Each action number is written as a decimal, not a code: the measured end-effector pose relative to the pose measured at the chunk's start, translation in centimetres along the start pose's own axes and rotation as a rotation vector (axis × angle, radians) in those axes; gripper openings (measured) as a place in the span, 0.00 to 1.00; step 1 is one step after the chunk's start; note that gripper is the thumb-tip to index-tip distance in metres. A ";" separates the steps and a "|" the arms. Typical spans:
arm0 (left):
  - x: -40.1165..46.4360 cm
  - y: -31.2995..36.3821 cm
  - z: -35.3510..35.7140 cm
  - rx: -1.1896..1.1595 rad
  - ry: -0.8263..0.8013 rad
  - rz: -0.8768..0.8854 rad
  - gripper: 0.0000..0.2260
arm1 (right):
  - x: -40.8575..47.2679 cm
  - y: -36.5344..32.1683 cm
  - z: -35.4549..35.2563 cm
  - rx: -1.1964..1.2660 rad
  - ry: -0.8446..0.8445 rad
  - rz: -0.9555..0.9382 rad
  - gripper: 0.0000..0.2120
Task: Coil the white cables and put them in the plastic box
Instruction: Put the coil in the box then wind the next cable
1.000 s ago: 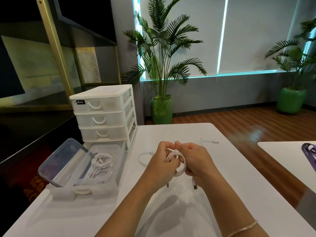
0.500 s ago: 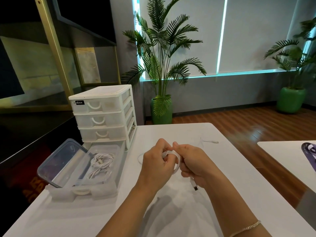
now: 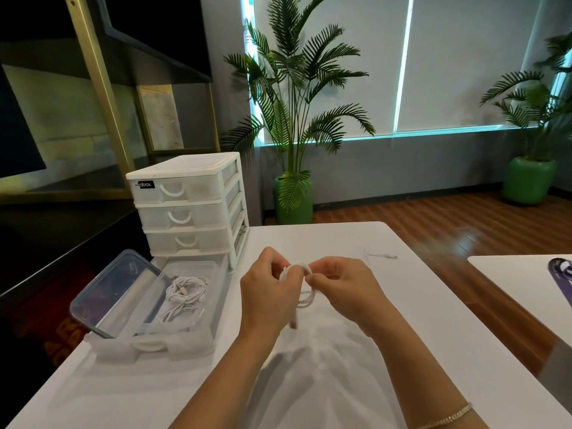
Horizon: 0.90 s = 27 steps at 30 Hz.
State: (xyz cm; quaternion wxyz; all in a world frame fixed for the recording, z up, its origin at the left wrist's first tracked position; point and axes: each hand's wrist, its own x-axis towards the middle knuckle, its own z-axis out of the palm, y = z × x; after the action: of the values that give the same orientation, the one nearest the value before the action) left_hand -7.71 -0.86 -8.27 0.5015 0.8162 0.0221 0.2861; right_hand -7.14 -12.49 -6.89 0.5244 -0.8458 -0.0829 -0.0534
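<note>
Over the middle of the white table (image 3: 402, 351), my left hand (image 3: 267, 292) and my right hand (image 3: 343, 289) both pinch a small coil of white cable (image 3: 305, 297). One plug end dangles below my left hand. To the left stands the clear plastic box (image 3: 185, 342), which holds two coiled white cables (image 3: 185, 294). Its clear lid (image 3: 111, 292) leans tilted at the box's left side. A thin white cable (image 3: 380, 254) lies loose on the table at the far right.
A white three-drawer unit (image 3: 188, 209) stands behind the box at the table's back left. A second white table (image 3: 526, 289) with a dark object sits to the right. Potted palms stand on the wooden floor beyond.
The loose loop of cable that trailed left on the table has been drawn into the coil. My hands turned and shifted slightly as they wound it; the dangling plug swung from right to below my left hand.
</note>
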 end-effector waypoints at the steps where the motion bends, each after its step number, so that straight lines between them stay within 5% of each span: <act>1: 0.1 -0.1 0.1 -0.027 -0.020 -0.042 0.11 | 0.1 0.0 0.1 -0.008 0.027 -0.007 0.07; 9: 1.0 0.9 -0.8 -0.683 -0.366 -0.514 0.04 | 0.0 0.1 -0.3 -0.010 0.123 -0.031 0.09; 13: 1.3 0.7 -1.1 -0.857 -0.415 -0.629 0.12 | 0.1 0.3 -0.4 0.015 0.167 -0.046 0.05; 22: 1.4 0.4 -1.1 -1.072 -0.391 -0.720 0.10 | 0.0 0.3 -0.4 -0.186 0.020 -0.063 0.11; 27: 1.4 1.0 -1.0 -0.858 -0.383 -0.549 0.08 | 0.1 0.1 -0.7 -0.128 0.045 -0.021 0.11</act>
State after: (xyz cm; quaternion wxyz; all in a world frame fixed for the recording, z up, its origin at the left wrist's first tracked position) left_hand -7.31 -0.09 -6.54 0.8409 0.5400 0.0243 -0.0258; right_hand -7.00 -13.13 -6.61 0.4702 -0.8753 -0.0763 -0.0833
